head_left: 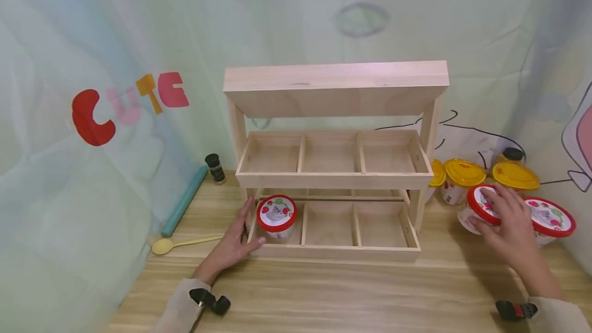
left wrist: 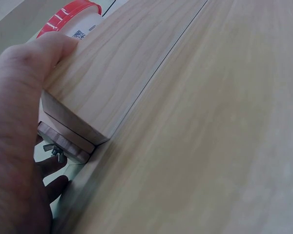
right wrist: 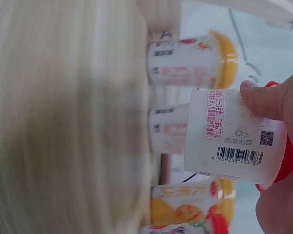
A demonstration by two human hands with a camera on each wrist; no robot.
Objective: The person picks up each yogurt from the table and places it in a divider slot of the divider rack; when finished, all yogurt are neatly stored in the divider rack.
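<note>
My right hand (head_left: 511, 225) grips a white tub with a red lid (right wrist: 229, 139) near the lid, thumb on its side. That tub is tilted and raised above the wood surface in the right wrist view. A second red-lidded tub (head_left: 550, 217) stands just right of the hand. My left hand (head_left: 233, 240) rests at the left front corner of a two-tier wooden rack (head_left: 335, 181), fingers along its side and thumb at the front wall. In the lower tier's left compartment sits another red-lidded tub (head_left: 276, 215), right beside the left thumb.
Yellow-lidded tubs (head_left: 462, 173) stand behind the right hand, with a black-capped jar (head_left: 512, 155) at the back. Left of the rack are a black-capped shaker (head_left: 215, 168), a teal rod (head_left: 185, 202) and a yellow spoon (head_left: 164, 245). Curtains (head_left: 296, 14) hang behind.
</note>
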